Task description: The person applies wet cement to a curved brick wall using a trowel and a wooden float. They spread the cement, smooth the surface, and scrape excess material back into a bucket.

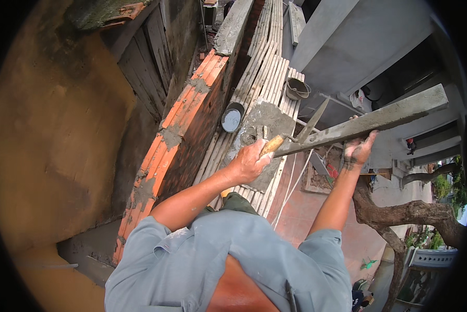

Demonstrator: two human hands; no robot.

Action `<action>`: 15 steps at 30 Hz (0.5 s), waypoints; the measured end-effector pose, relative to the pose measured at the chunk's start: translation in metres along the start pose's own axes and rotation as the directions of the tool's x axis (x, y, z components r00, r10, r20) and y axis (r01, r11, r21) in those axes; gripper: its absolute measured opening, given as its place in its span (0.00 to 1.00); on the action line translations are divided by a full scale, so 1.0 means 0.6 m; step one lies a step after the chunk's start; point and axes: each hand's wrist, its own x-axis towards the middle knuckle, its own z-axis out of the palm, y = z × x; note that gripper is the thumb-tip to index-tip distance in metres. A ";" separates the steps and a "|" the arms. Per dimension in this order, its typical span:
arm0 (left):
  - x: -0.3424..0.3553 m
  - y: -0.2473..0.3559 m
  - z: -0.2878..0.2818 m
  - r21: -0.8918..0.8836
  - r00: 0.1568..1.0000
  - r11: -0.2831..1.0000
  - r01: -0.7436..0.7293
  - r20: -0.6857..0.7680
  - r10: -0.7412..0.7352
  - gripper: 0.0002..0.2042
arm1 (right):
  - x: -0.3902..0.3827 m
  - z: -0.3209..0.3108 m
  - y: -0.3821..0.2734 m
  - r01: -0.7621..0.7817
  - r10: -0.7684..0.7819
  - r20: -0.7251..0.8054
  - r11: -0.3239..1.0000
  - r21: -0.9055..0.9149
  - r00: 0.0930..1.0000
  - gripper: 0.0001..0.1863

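My left hand is closed round the wooden handle of a trowel. Its pointed metal blade slants up and right, close against a long grey concrete-like beam. My right hand grips this beam from below, about halfway along. The beam is raised and tilted, its far end up at the right, its other end near my left hand. Wet mortar lies on a flat board below the trowel. To the left runs a wall of orange hollow bricks with mortar dabs on top.
A dark bucket of greyish water stands between wall and mortar. Behind is another bucket. Both are on a platform of pale poles. A tiled floor lies lower at right, beside a tree trunk. An ochre wall fills the left.
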 end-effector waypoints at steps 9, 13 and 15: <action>0.077 0.181 -0.003 -0.435 0.982 0.898 -0.060 0.137 0.132 0.16 | -0.052 0.038 -0.001 0.024 -0.020 -0.035 0.993 0.118 0.999 0.29; 0.134 0.319 0.008 -0.584 0.908 0.757 -0.292 0.080 0.412 0.18 | -0.058 0.057 -0.011 -0.023 0.030 -0.087 0.996 0.089 0.996 0.31; 0.164 0.373 0.028 -0.463 0.821 0.716 -0.522 -0.045 0.569 0.15 | -0.054 0.058 -0.015 -0.050 0.066 -0.104 0.988 0.148 0.992 0.30</action>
